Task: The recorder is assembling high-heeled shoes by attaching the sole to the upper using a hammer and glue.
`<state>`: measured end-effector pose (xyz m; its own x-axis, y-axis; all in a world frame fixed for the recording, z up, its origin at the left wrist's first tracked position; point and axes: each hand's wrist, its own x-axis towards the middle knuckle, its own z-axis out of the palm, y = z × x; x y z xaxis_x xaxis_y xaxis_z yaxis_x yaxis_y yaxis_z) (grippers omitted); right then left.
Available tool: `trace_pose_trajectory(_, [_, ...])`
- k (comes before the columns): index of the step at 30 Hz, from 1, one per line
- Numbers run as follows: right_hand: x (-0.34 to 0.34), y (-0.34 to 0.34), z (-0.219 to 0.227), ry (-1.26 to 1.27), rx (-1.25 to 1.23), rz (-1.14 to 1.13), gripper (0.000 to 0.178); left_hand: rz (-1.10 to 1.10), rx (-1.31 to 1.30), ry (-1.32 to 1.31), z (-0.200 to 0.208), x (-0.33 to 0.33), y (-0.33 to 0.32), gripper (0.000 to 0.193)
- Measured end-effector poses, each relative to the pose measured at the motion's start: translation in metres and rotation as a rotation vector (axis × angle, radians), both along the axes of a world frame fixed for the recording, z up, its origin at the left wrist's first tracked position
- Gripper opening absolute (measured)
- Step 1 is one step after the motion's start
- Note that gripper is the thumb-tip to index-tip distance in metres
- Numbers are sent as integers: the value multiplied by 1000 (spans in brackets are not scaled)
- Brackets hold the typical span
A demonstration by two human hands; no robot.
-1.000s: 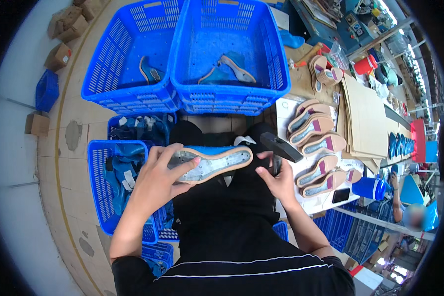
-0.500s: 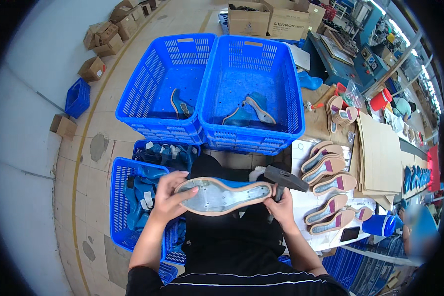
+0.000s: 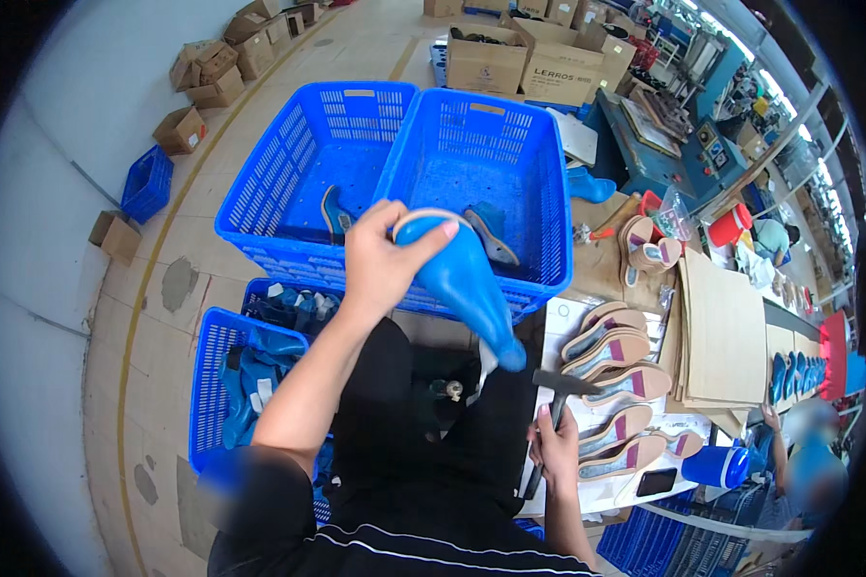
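My left hand [image 3: 380, 255] grips a blue shoe last [image 3: 464, 287] by its wide end, in front of the right-hand blue crate. The last's smooth blue side faces me, its narrow end points down to the right, and a tan insole edge shows along its top. Lower right, my right hand [image 3: 556, 447] is closed around the handle of a hammer [image 3: 566, 384], its head up and apart from the last. Inside the right crate [image 3: 560, 221] lies another last with an insole [image 3: 494, 236]. One more last [image 3: 335, 212] leans in the left crate [image 3: 260, 183].
Several insoles [image 3: 614, 352] lie on the table to the right, beside stacked tan boards [image 3: 726, 337], a phone [image 3: 656, 482] and a blue jug [image 3: 712, 467]. A lower crate [image 3: 207, 385] at left holds blue lasts. A co-worker's arm [image 3: 777, 447] shows far right.
My left hand has lifted the last forward to the crate and turned it from its insole side to its blue side. My right hand has drawn away from it with the hammer.
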<state>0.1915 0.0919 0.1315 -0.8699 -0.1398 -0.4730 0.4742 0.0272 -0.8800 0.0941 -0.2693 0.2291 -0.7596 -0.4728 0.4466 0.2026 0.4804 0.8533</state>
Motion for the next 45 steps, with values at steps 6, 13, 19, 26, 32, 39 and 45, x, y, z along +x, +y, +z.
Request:
trace_pose_trajectory(6, [39,81,-93,-81,443,-4,38,183,-102,-170,-67,-126,-13,56])
trace_pose_trajectory(13, [50,85,-116,-202,511,78,41,15,751,-538,-215,-184,-36,60])
trace_pose_trajectory(19, [62,93,-137,-203,594,-45,45,-169,65,-98,-151,-92,10,55])
trace_pose_trajectory(26, [38,117,-198,79,1094,164,69,429,-38,-24,-211,155,-71,12])
trace_pose_trajectory(32, [22,71,-161,378,1205,279,58,1104,114,-835,-432,399,-182,38])
trace_pose_trajectory(39, [11,-38,-21,643,1085,330,55,904,529,-1029,-529,452,-225,81])
trace_pose_trajectory(45, [43,-235,119,610,-498,636,74,654,1083,-774,-591,417,-312,73])
